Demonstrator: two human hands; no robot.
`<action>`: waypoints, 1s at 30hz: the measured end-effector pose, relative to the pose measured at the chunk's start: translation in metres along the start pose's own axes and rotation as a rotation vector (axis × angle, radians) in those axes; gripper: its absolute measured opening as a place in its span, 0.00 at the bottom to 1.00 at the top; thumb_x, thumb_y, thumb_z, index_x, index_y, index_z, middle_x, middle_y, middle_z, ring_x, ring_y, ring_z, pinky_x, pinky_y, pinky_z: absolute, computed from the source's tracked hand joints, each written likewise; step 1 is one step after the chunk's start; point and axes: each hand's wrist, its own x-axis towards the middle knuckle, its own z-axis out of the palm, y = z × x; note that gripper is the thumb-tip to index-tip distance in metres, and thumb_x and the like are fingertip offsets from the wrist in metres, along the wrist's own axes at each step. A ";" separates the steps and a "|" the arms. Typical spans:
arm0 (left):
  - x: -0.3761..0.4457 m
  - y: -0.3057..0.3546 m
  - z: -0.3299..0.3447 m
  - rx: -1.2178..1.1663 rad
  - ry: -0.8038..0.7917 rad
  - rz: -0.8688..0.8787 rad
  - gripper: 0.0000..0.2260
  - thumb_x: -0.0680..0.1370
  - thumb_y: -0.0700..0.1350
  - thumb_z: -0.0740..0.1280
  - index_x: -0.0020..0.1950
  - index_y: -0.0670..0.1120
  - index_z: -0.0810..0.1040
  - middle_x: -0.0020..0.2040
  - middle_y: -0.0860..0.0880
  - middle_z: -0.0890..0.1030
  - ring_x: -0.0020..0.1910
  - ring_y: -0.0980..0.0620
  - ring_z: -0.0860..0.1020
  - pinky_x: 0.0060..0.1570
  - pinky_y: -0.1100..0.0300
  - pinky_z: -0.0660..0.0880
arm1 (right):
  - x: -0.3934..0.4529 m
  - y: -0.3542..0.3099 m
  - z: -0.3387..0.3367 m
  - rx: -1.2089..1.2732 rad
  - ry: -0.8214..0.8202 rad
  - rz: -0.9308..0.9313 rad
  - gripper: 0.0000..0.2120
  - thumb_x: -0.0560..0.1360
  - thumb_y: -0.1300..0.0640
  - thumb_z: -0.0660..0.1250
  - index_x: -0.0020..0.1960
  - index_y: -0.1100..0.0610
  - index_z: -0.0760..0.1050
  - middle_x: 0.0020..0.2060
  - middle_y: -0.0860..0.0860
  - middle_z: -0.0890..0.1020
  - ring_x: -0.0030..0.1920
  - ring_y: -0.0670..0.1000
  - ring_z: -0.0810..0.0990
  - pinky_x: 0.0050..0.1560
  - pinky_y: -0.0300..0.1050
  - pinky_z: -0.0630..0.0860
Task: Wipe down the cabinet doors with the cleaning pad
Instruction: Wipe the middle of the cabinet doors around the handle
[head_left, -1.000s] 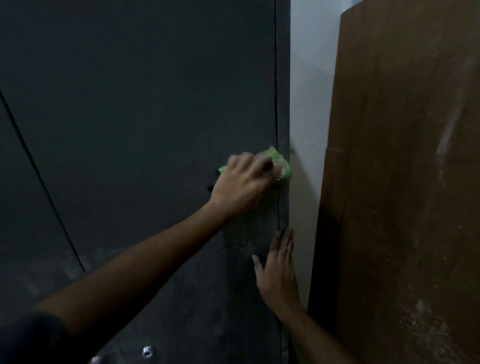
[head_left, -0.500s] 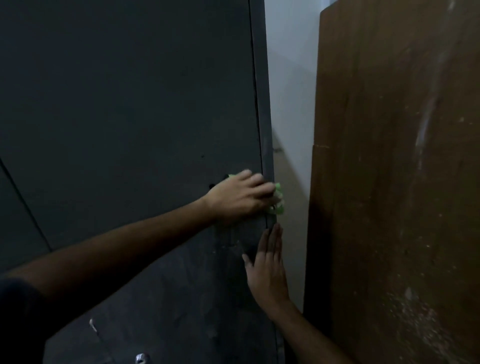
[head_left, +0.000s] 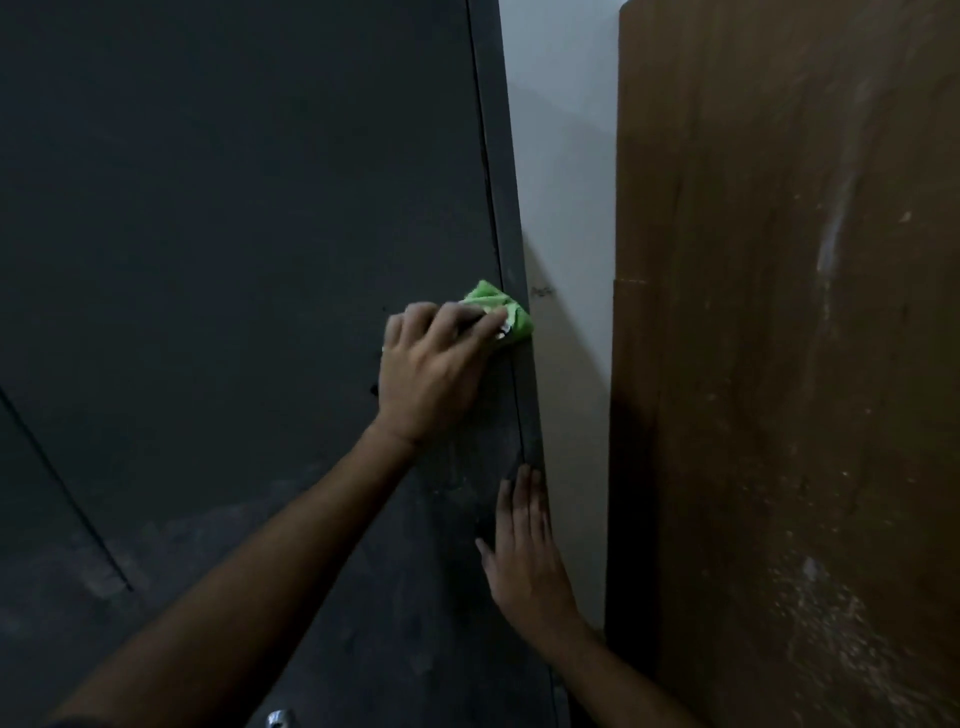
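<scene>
Pad under left grip (door edge)

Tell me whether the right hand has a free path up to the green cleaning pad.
Probably yes. The right hand lies flat on the dark grey cabinet door just below the green cleaning pad, with bare door between. Only the left hand, gripping the pad, covers most of it.

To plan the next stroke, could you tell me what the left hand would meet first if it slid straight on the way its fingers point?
Probably the cabinet's right edge strip, then the pale wall; depth is unclear.
</scene>
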 end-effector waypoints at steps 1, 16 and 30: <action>-0.005 0.009 0.001 -0.029 0.001 -0.009 0.16 0.81 0.48 0.70 0.68 0.50 0.83 0.61 0.47 0.77 0.54 0.42 0.72 0.47 0.48 0.71 | 0.000 0.001 0.002 0.005 0.004 -0.013 0.52 0.75 0.42 0.72 0.81 0.68 0.46 0.80 0.69 0.51 0.80 0.66 0.55 0.79 0.60 0.60; -0.058 0.016 0.002 -0.043 -0.269 0.659 0.18 0.81 0.49 0.61 0.67 0.53 0.84 0.58 0.50 0.83 0.51 0.46 0.79 0.44 0.53 0.75 | -0.013 0.024 0.009 -0.035 -0.101 -0.119 0.46 0.76 0.43 0.68 0.81 0.67 0.53 0.80 0.68 0.51 0.77 0.65 0.64 0.72 0.62 0.70; -0.062 0.041 -0.008 -0.431 -0.474 -0.064 0.35 0.79 0.46 0.74 0.83 0.44 0.63 0.66 0.47 0.80 0.63 0.46 0.72 0.57 0.49 0.73 | 0.039 -0.030 -0.083 0.954 0.368 0.508 0.17 0.80 0.60 0.68 0.69 0.60 0.73 0.62 0.52 0.75 0.59 0.51 0.80 0.56 0.54 0.81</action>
